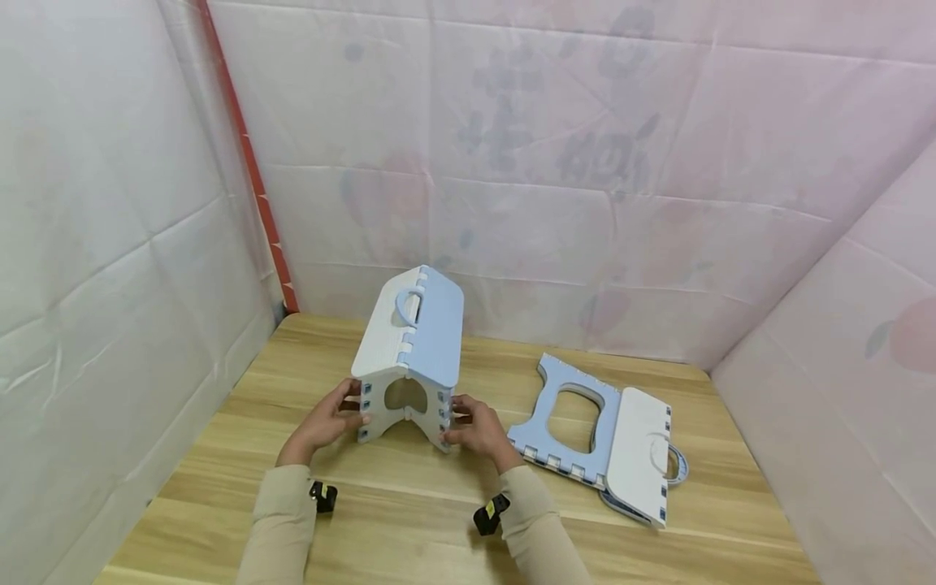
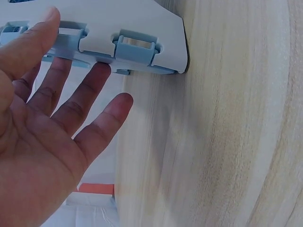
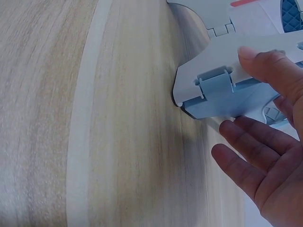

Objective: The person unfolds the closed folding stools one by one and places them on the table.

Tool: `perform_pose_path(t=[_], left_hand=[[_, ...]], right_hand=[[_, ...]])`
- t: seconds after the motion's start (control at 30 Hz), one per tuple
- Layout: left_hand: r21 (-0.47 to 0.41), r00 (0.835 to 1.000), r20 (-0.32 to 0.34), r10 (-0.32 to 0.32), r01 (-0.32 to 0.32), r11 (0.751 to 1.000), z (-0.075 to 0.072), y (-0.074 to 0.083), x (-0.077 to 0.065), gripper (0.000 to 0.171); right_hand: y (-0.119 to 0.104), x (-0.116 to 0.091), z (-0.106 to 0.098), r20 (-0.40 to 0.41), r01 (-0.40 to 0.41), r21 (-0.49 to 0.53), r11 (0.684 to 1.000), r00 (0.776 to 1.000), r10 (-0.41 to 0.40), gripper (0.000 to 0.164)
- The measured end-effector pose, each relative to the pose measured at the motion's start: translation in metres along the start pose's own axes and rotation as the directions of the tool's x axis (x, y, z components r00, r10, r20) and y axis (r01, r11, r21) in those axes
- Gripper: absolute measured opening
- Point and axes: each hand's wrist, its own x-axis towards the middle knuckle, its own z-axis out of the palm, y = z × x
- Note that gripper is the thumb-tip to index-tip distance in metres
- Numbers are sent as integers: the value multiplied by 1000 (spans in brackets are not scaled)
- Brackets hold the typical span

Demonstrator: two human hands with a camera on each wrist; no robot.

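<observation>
A white and light-blue folding stool (image 1: 431, 325) stands on the table, partly folded. Its two top halves slope down from a raised ridge with a loop handle, and its front panel (image 1: 380, 416) is creased at the middle. At the left hinged edge, my left hand (image 1: 331, 418) has its thumb on the front panel and fingers (image 2: 80, 101) along the side; the little finger stands off. My right hand (image 1: 478, 426) holds the opposite edge the same way, its thumb (image 3: 265, 64) against the front panel and other fingers (image 3: 246, 142) by the blue side.
To the right, a second blue and white folding stool (image 1: 636, 455) lies collapsed on the wooden table (image 1: 409, 528), its handle (image 1: 680, 465) pointing right. White printed sheeting (image 1: 512, 203) walls off the back and both sides. A red strip (image 1: 252, 162) runs down the back-left corner.
</observation>
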Motion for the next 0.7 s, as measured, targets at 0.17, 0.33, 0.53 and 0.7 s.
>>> perform_pose_path(t=[0.17,0.33,0.53,0.7], left_hand=[[-8,1000,8,10,-10,1000,0,1,-1,49],[-16,1000,13,19,-18,1000,1,1,-1,49],[-4,999,-35,1,-1,1000,4,0,-4,52],[3,998,-62,6,-6,1000,7,0,-4,53]], right_hand=[[-2,-2,1,-1,-5,11,1000,1000,5,59],[-3,-4,1,0,-19,8,1000,1000,19,61],[-16,-9,2,38,-10,54,999,999,8,59],[-40,-19,-1,52,-7,48,999,999,5,57]])
